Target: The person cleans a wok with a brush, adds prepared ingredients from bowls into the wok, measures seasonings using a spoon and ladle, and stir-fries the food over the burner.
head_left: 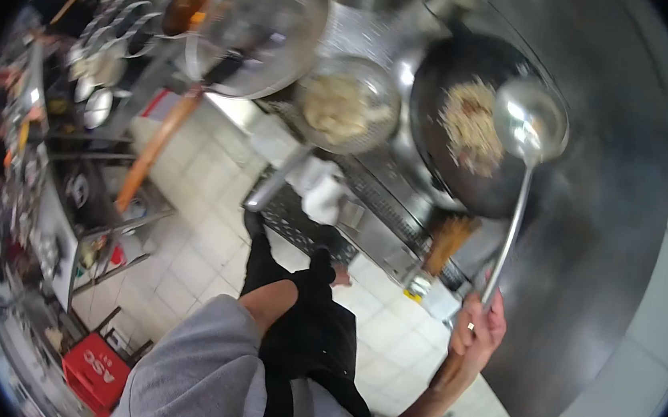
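Note:
My right hand (479,331) is closed round the long metal handle of a ladle (531,119), with a ring on one finger. The ladle's bowl hangs over the right side of a dark wok (430,129). Pale shredded strips of food (470,129) with reddish-brown bits lie in the wok, partly covered by the ladle. Low by the black apron (310,327) is my left hand (341,275), small in view and partly hidden; its fingers look loosely apart, with no object seen in them. Left of the wok, a perforated strainer (381,137) holds pale pieces of food (335,108).
A large round metal strainer (266,33) with a long wooden handle (154,155) rests at the upper left, overlapping a bowl of orange-brown liquid (193,6). The steel counter (599,210) spreads to the right. Shelving and a red crate (96,370) stand left of the tiled floor (187,226).

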`<state>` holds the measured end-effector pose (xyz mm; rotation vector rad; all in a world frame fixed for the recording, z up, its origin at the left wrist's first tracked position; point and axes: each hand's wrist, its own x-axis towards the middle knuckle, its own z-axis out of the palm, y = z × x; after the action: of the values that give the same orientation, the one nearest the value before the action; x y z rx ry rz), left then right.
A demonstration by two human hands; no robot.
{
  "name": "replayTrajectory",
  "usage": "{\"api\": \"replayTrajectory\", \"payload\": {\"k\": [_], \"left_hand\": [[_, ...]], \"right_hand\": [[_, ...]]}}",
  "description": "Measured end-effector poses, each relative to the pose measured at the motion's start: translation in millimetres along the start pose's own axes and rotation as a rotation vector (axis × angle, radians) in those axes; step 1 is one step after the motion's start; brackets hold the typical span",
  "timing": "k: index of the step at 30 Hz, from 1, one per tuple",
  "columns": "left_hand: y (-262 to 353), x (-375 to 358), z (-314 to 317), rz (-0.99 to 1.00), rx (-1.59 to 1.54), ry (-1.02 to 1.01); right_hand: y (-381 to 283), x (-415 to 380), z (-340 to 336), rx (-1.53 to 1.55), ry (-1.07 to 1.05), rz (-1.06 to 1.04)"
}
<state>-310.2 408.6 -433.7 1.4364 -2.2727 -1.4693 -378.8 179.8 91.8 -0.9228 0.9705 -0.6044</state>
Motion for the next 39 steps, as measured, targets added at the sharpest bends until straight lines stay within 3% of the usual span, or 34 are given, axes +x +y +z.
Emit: {"api": "replayTrajectory", "payload": {"k": [1, 2, 3, 5, 7, 8, 9, 10, 12, 13, 15, 17, 20, 21, 23, 25, 29, 30, 34, 39], "left_hand": [[-1.9, -39.2, -16.2, 0.196, 0.128, 0.053], [-10.4, -57.4, -6.8, 0.240, 0.263, -0.051], [20.9, -117.0, -66.1, 0.187, 0.324, -0.197], [25.3, -204.8, -67.8, -0.231, 0.019, 0.007], [100.2, -298.1, -173.9, -0.495, -0.393, 0.184], [145.4, -350.3, -219.9, -0.432, -0.624, 0.536], [170.4, -378.9, -240.2, -0.426, -0.654, 0.880], [187.6, -409.6, -261.6, -0.487, -0.561, 1.061], [201.8, -458.4, -288.8, -0.770, -0.022, 1.375], [193.2, -480.2, -288.3, -1.026, 0.071, 1.300], [172.4, -511.0, -287.1, -1.331, 0.129, 1.310], [134.8, -534.2, -267.7, -1.548, 0.076, 1.154], [73.7, -572.7, -230.1, -1.439, 0.045, 0.992], [64.5, -590.7, -235.0, -1.366, -0.159, 0.933], [47.3, -613.3, -227.7, -1.225, -0.137, 1.035], [41.2, -633.0, -235.0, -1.158, -0.135, 1.097], [49.8, -683.2, -267.3, -1.012, -0.262, 1.063], [50.1, -692.3, -267.5, -0.944, -0.301, 1.135], [64.6, -739.5, -286.8, -0.840, -0.386, 1.285], [76.3, -780.8, -305.2, -0.868, -0.489, 1.345]], "right_hand": [[-4.3, 0.6, 3.1, -0.024, 0.024, 0.014], [6.2, -0.7, 13.6, -0.193, 0.103, -0.057], [21.6, 1.9, 23.4, -0.355, 0.185, -0.144], [34.2, 2.4, 33.8, 0.382, 0.016, 0.059], [26.9, -3.7, 67.9, 0.732, -0.245, 0.391], [24.9, -11.1, 96.7, 0.593, -0.252, 0.357], [21.4, -20.3, 126.9, 0.457, -0.256, 0.321], [18.5, -26.8, 154.5, 0.341, -0.292, 0.278], [7.0, -31.4, 217.6, 0.146, -0.432, 0.168], [4.3, -30.4, 248.5, 0.044, -0.494, 0.109], [9.0, -15.4, 309.0, -0.073, -0.646, 0.035], [18.9, -0.8, 382.2, -0.271, -0.749, -0.050], [41.9, 8.7, 513.9, -0.526, -0.860, -0.245], [57.8, 16.7, 555.7, -0.628, -0.865, -0.318], [107.5, 55.7, 638.1, -0.851, -0.874, -0.651], [122.6, 52.3, 724.9, -0.971, -0.850, -0.502], [186.4, 92.2, 850.5, -1.059, -0.888, -0.555], [195.1, 95.3, 872.9, -1.095, -0.877, -0.540], [221.7, 109.3, 924.2, -1.143, -0.821, -0.467], [244.6, 131.4, 933.8, -0.996, -0.873, -0.260]]}}
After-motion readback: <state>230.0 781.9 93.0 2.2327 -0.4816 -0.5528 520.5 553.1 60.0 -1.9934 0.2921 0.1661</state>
